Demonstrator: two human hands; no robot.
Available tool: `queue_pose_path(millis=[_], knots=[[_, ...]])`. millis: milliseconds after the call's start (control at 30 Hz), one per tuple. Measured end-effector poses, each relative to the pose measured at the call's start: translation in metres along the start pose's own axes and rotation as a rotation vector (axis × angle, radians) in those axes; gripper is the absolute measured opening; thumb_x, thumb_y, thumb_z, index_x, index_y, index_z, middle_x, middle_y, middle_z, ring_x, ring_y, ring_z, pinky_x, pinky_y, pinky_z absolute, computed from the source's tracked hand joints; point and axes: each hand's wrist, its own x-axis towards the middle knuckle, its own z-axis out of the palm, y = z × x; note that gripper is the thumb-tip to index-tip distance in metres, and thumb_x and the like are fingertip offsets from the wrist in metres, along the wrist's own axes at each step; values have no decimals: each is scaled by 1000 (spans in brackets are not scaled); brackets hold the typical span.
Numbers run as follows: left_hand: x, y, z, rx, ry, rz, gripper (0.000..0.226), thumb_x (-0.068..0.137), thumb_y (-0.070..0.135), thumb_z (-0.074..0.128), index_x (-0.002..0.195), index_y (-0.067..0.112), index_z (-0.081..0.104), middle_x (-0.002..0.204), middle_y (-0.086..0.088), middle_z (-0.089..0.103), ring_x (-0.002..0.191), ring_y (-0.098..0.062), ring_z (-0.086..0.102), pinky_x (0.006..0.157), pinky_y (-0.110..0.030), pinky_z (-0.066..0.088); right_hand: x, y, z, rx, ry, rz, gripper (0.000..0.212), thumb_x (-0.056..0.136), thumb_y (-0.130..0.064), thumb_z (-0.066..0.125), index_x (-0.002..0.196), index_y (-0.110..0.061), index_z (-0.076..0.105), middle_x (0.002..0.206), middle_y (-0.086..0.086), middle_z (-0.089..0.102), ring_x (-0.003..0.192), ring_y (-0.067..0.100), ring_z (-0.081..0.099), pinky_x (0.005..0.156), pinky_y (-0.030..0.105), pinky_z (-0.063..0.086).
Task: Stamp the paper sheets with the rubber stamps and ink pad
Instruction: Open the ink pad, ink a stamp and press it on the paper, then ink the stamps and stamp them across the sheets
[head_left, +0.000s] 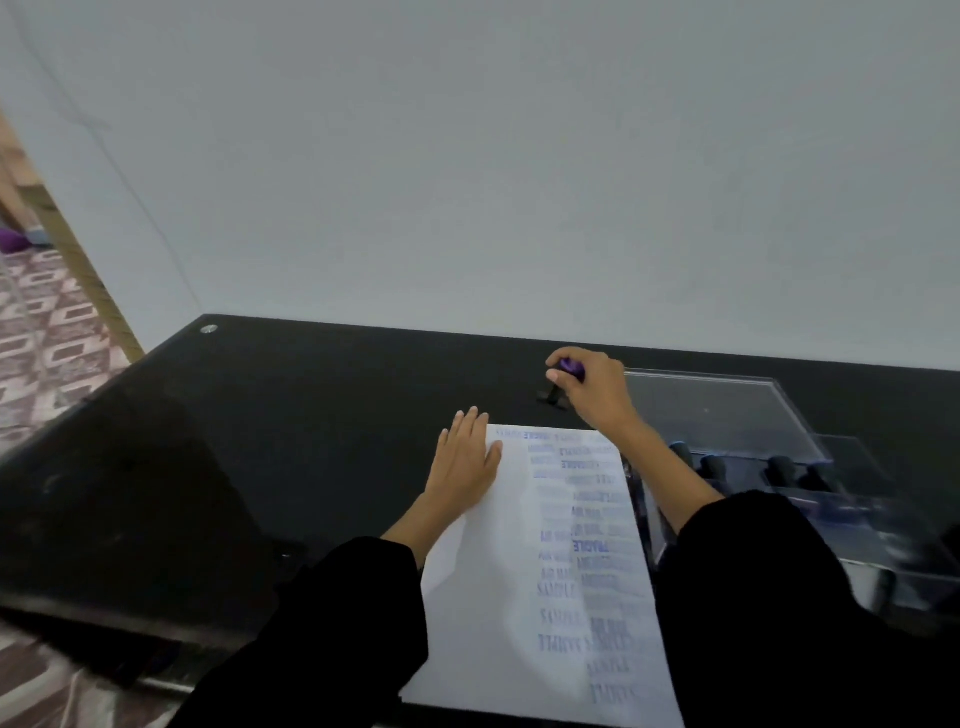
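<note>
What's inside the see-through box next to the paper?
A row of dark-handled rubber stamps sits inside the clear box, whose lid is open. The black sleeve covers the box's near corner, so anything there is hidden.

A black table (234, 441) meets a pale wall (467, 156), patterned floor (47, 332) alongside.

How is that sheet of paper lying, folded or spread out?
Spread out flat. The paper sheet lies unfolded on the black table with the left hand resting on its edge.
</note>
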Motion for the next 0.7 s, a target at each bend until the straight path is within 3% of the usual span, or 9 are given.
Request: queue_pose_path(millis=[200,367,500,700], knots=[[-22,45,-8,-83,-15,148,42,101,24,33,141,12,34,151,-4,31,144,-18,17,115,-28,17,-29,13,-44,-13,15,5,16,88,-12,63,101,-7,68,99,6,66,87,14,53,66,8,29],[-46,92,-13,-105,-24,281,36,100,24,38,134,14,44,142,-2,44,130,-16,40,106,-23,31,-65,22,-83,-15,19,6,12,85,-9,65,96,-7,69,99,12,68,94,24,60,68,14,37],[-68,125,-12,-104,-60,409,34,99,21,39,131,11,47,137,-5,48,126,-18,43,102,-24,32,-90,33,-115,-92,-25,38,20,86,-12,64,105,-6,63,101,11,64,93,22,56,78,21,37],[-88,159,5,-88,-122,467,32,93,14,47,123,3,50,128,-13,50,120,-26,45,98,-30,36,-115,60,-138,-162,-91,184,32,84,-15,67,109,-2,50,93,6,51,87,21,49,75,28,39]])
